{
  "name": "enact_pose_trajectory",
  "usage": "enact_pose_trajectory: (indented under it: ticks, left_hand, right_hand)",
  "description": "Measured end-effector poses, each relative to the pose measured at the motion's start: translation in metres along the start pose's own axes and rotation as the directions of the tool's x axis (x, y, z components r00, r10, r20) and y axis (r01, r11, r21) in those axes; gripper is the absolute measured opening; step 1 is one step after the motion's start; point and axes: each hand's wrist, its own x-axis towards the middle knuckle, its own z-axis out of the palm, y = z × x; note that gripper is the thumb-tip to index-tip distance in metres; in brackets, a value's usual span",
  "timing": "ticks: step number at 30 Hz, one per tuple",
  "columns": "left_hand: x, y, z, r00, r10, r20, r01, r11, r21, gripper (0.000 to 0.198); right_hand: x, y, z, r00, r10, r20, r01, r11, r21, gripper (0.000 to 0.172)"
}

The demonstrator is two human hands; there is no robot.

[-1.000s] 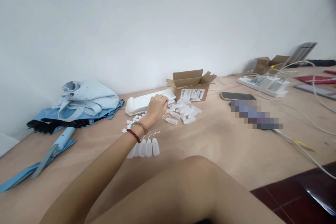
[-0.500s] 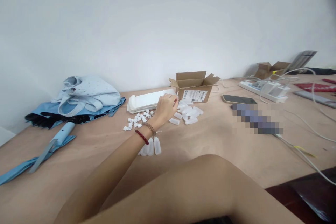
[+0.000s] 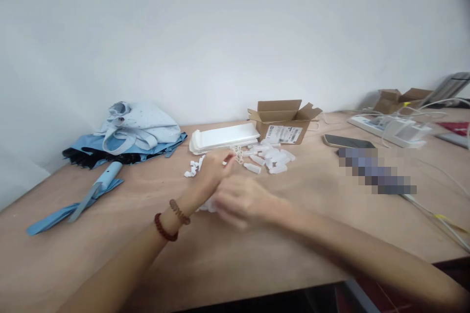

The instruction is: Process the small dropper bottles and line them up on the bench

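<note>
My left hand (image 3: 212, 172), with two beaded bracelets on its wrist, is over the middle of the table with its fingers pressed together. What they hold, if anything, is hidden. Just in front and to the right, my right hand (image 3: 242, 201) almost meets it, smeared by motion, so its grip is unclear. Small translucent bottles (image 3: 206, 206) show partly behind the hands. White caps (image 3: 191, 170) lie left of my left hand, partly covered by it. Beyond my fingertips are a tangle of small pale rings (image 3: 239, 154) and a pile of translucent bottles (image 3: 276, 159).
A stack of flat white packaging (image 3: 225, 137) lies behind the caps, beside an open cardboard box (image 3: 282, 127). At left are a light-blue cloth bag (image 3: 143, 124) and a blue umbrella (image 3: 109, 176). A phone (image 3: 348, 142) and a power strip (image 3: 389, 129) with cables are at right.
My left hand has drawn back toward me from the bottle pile, uncovering the pale rings. My right hand has come in beside it. The bent limb across the foreground is gone; the view has shifted left.
</note>
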Motion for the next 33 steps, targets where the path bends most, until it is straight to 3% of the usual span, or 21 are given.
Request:
enact_pose_trajectory:
  ticks: [1,3,5,7,10,12,14,16,18,26,30,33]
  left_hand:
    - [-0.006,-0.006,-0.005,0.998,-0.065,-0.02,0.064,0.997,-0.044,0.013]
    - [-0.017,-0.015,-0.01,0.986,-0.166,-0.036,0.16,0.979,-0.128,0.014]
    - [-0.025,-0.02,-0.01,0.969,-0.245,-0.036,0.233,0.95,-0.207,0.015]
    - [-0.031,-0.023,-0.008,0.949,-0.315,-0.016,0.297,0.909,-0.293,0.015]
    - [-0.038,-0.026,-0.004,0.919,-0.392,0.047,0.372,0.821,-0.432,0.016]
    - [-0.042,-0.026,-0.003,0.898,-0.427,0.104,0.415,0.745,-0.522,0.018]
    - [-0.045,-0.023,-0.004,0.87,-0.463,0.167,0.463,0.653,-0.6,0.02]
    - [-0.048,-0.017,-0.005,0.843,-0.486,0.23,0.506,0.574,-0.643,0.022]
    - [-0.049,-0.01,-0.006,0.829,-0.49,0.271,0.533,0.542,-0.65,0.023]
    - [-0.058,0.004,0.003,0.865,-0.406,0.296,0.491,0.559,-0.668,0.017]
    - [-0.063,-0.001,0.011,0.942,-0.281,0.181,0.327,0.661,-0.676,0.011]
    - [-0.064,-0.002,0.011,0.971,-0.206,0.126,0.24,0.775,-0.585,0.011]
  right_hand:
    - [-0.005,0.015,-0.002,0.999,0.024,0.027,-0.023,0.999,-0.026,0.02]
    - [-0.018,0.047,-0.003,0.971,0.238,-0.021,-0.239,0.963,-0.123,0.026]
    - [-0.029,0.072,0.001,0.959,0.282,-0.028,-0.283,0.948,-0.143,0.024]
    - [-0.036,0.083,0.007,0.95,0.311,0.031,-0.299,0.932,-0.204,0.021]
    - [-0.038,0.081,0.017,0.93,0.352,0.105,-0.314,0.91,-0.272,0.02]
    - [-0.038,0.072,0.019,0.921,0.382,0.072,-0.366,0.915,-0.172,0.019]
    - [-0.037,0.06,0.018,0.901,0.434,0.005,-0.433,0.899,0.072,0.022]
    - [-0.036,0.047,0.016,0.851,0.523,-0.043,-0.476,0.804,0.355,0.023]
    - [-0.034,0.034,0.015,0.813,0.581,-0.049,-0.471,0.705,0.53,0.023]
    - [-0.032,0.015,0.013,0.843,0.538,-0.005,-0.422,0.667,0.613,0.03]
    - [-0.033,0.014,0.016,0.842,0.54,0.028,-0.441,0.656,0.613,0.033]
    - [-0.033,0.013,0.018,0.856,0.513,0.067,-0.44,0.654,0.615,0.035]
